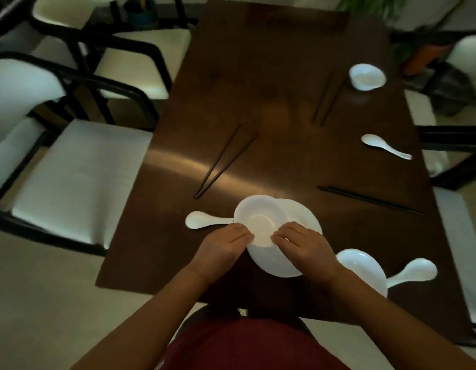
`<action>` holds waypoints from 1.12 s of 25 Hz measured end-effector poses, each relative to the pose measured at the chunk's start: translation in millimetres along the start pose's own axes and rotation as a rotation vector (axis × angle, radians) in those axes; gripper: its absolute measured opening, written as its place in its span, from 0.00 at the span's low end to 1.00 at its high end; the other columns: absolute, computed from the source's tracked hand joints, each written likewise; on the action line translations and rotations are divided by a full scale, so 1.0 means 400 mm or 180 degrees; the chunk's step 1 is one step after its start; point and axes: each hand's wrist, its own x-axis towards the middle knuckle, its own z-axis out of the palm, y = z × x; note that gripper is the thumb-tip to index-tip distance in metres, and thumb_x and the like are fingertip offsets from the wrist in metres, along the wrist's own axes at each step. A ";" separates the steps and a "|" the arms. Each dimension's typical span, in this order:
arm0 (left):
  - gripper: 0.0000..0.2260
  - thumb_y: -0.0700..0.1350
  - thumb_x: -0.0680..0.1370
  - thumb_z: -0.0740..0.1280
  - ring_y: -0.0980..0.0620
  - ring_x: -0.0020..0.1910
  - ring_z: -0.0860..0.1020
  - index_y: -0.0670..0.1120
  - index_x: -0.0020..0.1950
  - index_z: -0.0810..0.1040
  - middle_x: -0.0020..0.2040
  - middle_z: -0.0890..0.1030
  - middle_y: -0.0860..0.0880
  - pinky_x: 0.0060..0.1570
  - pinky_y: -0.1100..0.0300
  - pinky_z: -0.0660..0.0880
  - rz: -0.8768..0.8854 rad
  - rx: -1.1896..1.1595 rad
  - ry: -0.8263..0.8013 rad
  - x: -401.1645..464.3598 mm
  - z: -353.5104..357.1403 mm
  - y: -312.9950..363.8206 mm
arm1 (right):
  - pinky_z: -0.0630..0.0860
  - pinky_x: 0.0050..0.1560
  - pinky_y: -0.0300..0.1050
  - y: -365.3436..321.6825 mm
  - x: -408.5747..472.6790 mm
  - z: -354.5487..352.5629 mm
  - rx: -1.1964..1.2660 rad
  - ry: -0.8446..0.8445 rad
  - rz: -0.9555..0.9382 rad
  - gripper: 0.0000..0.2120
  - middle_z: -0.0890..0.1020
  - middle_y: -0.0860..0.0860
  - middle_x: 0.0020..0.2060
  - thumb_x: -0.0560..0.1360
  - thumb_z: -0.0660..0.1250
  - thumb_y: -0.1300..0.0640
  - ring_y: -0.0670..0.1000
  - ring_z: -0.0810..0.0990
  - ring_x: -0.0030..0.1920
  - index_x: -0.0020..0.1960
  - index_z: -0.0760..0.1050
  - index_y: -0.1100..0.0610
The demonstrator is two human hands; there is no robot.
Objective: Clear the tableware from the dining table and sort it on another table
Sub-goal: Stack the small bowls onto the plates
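A white bowl sits on a white plate near the front edge of the dark wooden dining table. My left hand pinches the bowl's near rim from the left. My right hand grips the same rim from the right, resting over the plate. A white spoon lies just left of the bowl. Another white bowl with a white spoon beside it stands at the front right.
Farther back lie three pairs of dark chopsticks, a white spoon and a small white bowl. White-cushioned black chairs flank the table on both sides. Potted plants stand at the back right.
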 end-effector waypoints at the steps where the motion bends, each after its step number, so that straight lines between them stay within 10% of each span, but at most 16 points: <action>1: 0.17 0.39 0.62 0.78 0.48 0.46 0.83 0.40 0.49 0.82 0.46 0.85 0.43 0.48 0.56 0.79 0.0126 -0.0077 -0.0071 0.023 0.024 0.015 | 0.81 0.34 0.43 0.010 -0.035 -0.009 -0.0042 -0.0054 0.0125 0.19 0.85 0.55 0.41 0.57 0.81 0.59 0.54 0.84 0.42 0.46 0.82 0.60; 13: 0.14 0.38 0.69 0.73 0.44 0.55 0.80 0.39 0.54 0.80 0.52 0.83 0.41 0.53 0.50 0.78 0.0486 -0.0504 -0.0703 0.064 0.110 0.052 | 0.82 0.37 0.45 0.017 -0.156 0.009 0.0088 -0.0089 0.0770 0.17 0.84 0.56 0.41 0.58 0.80 0.61 0.55 0.83 0.41 0.45 0.81 0.61; 17: 0.18 0.43 0.74 0.67 0.48 0.63 0.72 0.42 0.64 0.74 0.63 0.75 0.44 0.62 0.54 0.70 -0.1038 -0.1021 -0.0303 0.064 0.091 0.083 | 0.82 0.42 0.46 0.012 -0.166 0.009 0.0153 -0.0030 0.0948 0.16 0.84 0.56 0.45 0.62 0.77 0.62 0.55 0.83 0.46 0.49 0.81 0.61; 21: 0.18 0.44 0.74 0.68 0.52 0.49 0.78 0.44 0.63 0.72 0.55 0.76 0.48 0.50 0.59 0.76 -0.3161 -0.1988 -0.0237 0.129 0.087 0.083 | 0.78 0.52 0.51 0.032 -0.207 -0.016 0.0255 0.0404 0.1647 0.17 0.82 0.57 0.52 0.69 0.71 0.62 0.58 0.79 0.54 0.57 0.78 0.60; 28: 0.08 0.38 0.75 0.67 0.50 0.33 0.82 0.41 0.53 0.79 0.43 0.82 0.44 0.38 0.60 0.81 -0.3525 -0.2459 -0.0526 0.144 0.102 0.077 | 0.71 0.60 0.49 0.197 -0.331 -0.091 0.1309 -0.1050 0.3655 0.24 0.77 0.52 0.62 0.72 0.68 0.58 0.52 0.75 0.59 0.67 0.70 0.51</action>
